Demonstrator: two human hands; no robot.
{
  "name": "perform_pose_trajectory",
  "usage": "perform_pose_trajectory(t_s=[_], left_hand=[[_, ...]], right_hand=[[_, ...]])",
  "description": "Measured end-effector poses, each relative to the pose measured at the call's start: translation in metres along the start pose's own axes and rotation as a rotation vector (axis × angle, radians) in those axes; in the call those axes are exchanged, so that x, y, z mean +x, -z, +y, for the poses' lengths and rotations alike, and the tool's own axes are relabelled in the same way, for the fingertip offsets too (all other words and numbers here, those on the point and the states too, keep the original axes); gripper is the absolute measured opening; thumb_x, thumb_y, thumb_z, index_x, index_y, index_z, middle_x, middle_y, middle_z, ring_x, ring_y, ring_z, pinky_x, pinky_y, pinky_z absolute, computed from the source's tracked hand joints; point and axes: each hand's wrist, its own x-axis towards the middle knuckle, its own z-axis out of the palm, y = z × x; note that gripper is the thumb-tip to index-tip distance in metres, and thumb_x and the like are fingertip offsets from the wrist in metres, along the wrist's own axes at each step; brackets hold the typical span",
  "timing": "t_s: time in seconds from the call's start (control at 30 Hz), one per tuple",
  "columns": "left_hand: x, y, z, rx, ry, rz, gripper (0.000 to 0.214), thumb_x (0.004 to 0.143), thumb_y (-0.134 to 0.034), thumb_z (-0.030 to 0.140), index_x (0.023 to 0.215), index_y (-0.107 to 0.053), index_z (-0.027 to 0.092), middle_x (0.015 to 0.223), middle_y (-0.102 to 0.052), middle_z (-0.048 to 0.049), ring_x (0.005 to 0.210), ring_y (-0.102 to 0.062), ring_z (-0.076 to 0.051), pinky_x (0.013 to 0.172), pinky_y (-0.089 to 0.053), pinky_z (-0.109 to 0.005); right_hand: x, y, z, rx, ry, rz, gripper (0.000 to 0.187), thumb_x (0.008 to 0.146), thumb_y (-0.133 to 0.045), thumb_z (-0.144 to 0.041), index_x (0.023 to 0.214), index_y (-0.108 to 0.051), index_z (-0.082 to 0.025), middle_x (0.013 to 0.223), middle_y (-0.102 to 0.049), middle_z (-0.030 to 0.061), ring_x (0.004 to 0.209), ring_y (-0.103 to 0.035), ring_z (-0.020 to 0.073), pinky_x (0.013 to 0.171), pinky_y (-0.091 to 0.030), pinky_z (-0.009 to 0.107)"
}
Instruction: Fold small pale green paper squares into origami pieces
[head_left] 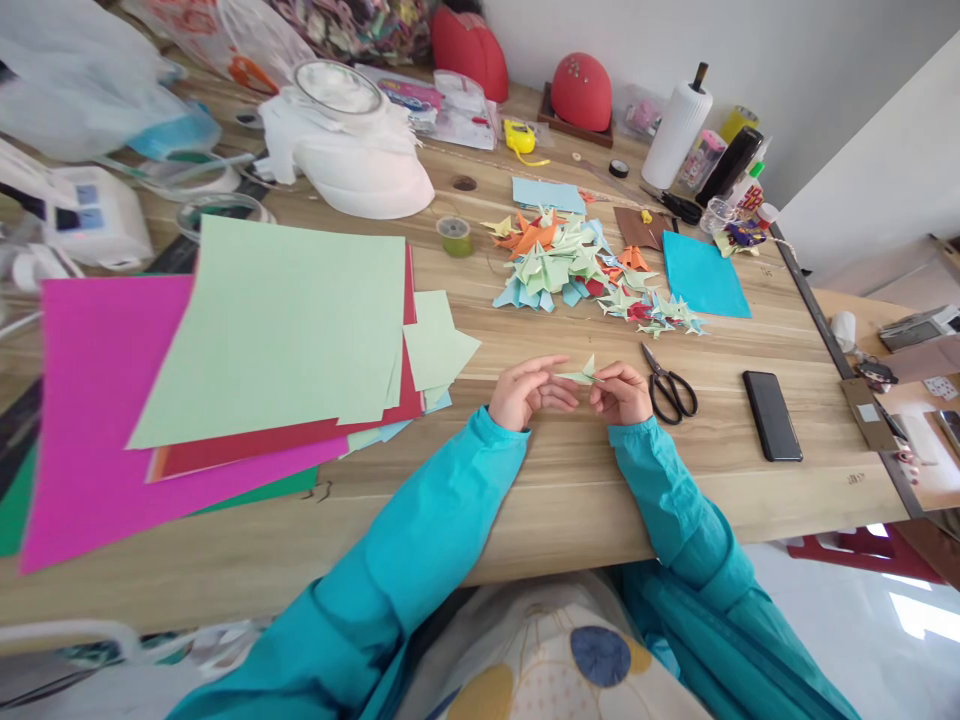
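Note:
A small folded pale green paper crane (583, 375) is between my hands above the table's front part. Its right side is pinched between the thumb and fingers of my right hand (622, 394). My left hand (523, 390) is at the crane's left tip, fingers stretched out and apart; whether they touch the paper is hard to tell. Beyond my hands lies a heap of folded paper cranes (559, 262) in green, orange, blue and red. Black-handled scissors (670, 385) rest just right of my right hand.
Large coloured paper sheets (285, 320) and small green paper squares (433, 340) lie left. A phone (772, 416) is at the right, with a turquoise cloth-like square (705, 273) behind. Farther back are a thread spool (454, 236), a yellow tape measure (520, 137) and a red pincushion (582, 92).

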Motion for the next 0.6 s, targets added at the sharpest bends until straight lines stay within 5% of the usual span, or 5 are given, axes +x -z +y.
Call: perform_pose_trajectory(t_s=[0.33, 0.6], left_hand=[[-0.001, -0.011, -0.003, 0.207, -0.029, 0.040, 0.031, 0.061, -0.070, 0.035, 0.078, -0.064, 0.010, 0.057, -0.064, -0.0035, 0.052, -0.060, -0.015, 0.053, -0.048, -0.027], [0.003, -0.004, -0.002, 0.266, 0.034, -0.069, 0.025, 0.059, -0.072, 0.034, 0.065, -0.065, 0.010, 0.056, -0.063, -0.0047, 0.046, -0.055, -0.012, 0.044, -0.045, -0.025]], right_hand=[[-0.005, -0.001, 0.007, -0.180, 0.064, -0.136, 0.007, 0.063, -0.065, -0.024, 0.062, -0.063, -0.017, 0.049, -0.060, -0.0014, 0.043, -0.054, 0.0107, 0.039, -0.042, 0.022], [-0.006, 0.002, 0.007, -0.229, 0.109, -0.212, 0.009, 0.067, -0.064, -0.025, 0.066, -0.062, -0.016, 0.053, -0.060, -0.0012, 0.043, -0.053, 0.0093, 0.041, -0.043, 0.022]])
